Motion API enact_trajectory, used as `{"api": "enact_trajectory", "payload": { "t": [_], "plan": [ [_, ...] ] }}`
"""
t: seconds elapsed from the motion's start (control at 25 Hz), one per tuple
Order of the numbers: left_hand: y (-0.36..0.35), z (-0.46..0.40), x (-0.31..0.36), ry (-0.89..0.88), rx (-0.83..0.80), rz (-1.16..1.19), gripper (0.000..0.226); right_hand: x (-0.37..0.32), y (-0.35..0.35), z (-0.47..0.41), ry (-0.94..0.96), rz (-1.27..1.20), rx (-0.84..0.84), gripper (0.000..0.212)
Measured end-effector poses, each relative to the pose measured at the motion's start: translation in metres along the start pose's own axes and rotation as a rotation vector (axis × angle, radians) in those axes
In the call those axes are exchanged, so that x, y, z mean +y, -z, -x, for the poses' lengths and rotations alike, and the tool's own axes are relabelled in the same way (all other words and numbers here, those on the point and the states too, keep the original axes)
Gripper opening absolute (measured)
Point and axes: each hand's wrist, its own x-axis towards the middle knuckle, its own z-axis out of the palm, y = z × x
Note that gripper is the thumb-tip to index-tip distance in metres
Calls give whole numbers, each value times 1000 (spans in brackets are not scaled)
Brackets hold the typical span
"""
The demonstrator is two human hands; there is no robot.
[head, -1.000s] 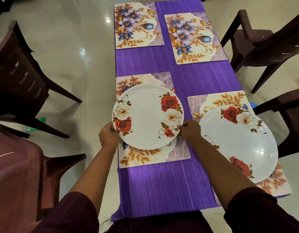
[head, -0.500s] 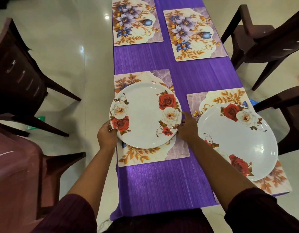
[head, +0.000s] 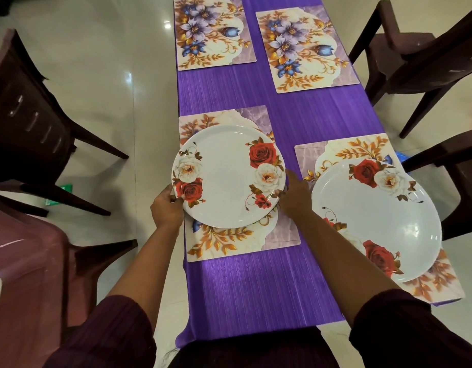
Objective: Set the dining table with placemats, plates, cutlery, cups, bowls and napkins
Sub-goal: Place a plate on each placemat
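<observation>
**Second plate going down on near-left placemat**

Grip: left hand (head: pixel 167 208) holds the rose plate (head: pixel 228 176) at its near-left rim, fingers curled around the edge with the thumb on top beside the red rose. Right hand (head: pixel 294 197) lies at the near-right rim, fingers stretched out fairly straight along the edge; it touches or steadies the plate, not a closed grasp as far as can be seen.

Plate position: over the near-left placemat (head: pixel 237 243), covering its middle and far part. Its left rim overhangs the mat's left edge and the table edge. Cannot tell whether the underside is fully down or slightly raised.

Surroundings: a second rose plate (head: pixel 375 221) already sits on the near-right placemat (head: pixel 346 150). The two far placemats, far-left (head: pixel 211 33) and far-right (head: pixel 303 49), carry no plates. All on a purple tablecloth (head: pixel 256 288). Dark chairs (head: pixel 415 49) stand on both sides. No cutlery, cups, bowls or napkins in view.

Judgement: task is early; mats laid, plates half done.

Doing this step well:
- Shift the plate rightward and slightly nearer so it centres on the mat and no rim hangs off the table edge.
- Lower it flat, both rims together, before the left fingers slide out.
- Leave mat margin either side for cutlery.
- Avoid dragging; the mat could skid on the cloth.
</observation>
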Motion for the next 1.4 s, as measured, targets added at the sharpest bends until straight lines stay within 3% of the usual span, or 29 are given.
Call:
{"api": "enact_trajectory", "payload": {
  "t": [0.24,0.92,1.12,1.24,1.4],
  "plan": [
    [2,7,-2,65,-10,110,41,-1,1,0,0,-10,-10,65],
    [3,8,-1,88,-21,144,44,0,-1,1,2,-24,6,61],
    [5,12,-3,144,0,192,40,2,-8,23,-108,-197,171,40],
    [1,14,-2,295,-70,258,32,0,-14,35,-232,-371,55,31],
    [-3,22,-2,300,-113,249,33,5,-16,38,-212,-390,-55,25]
  ]
}}
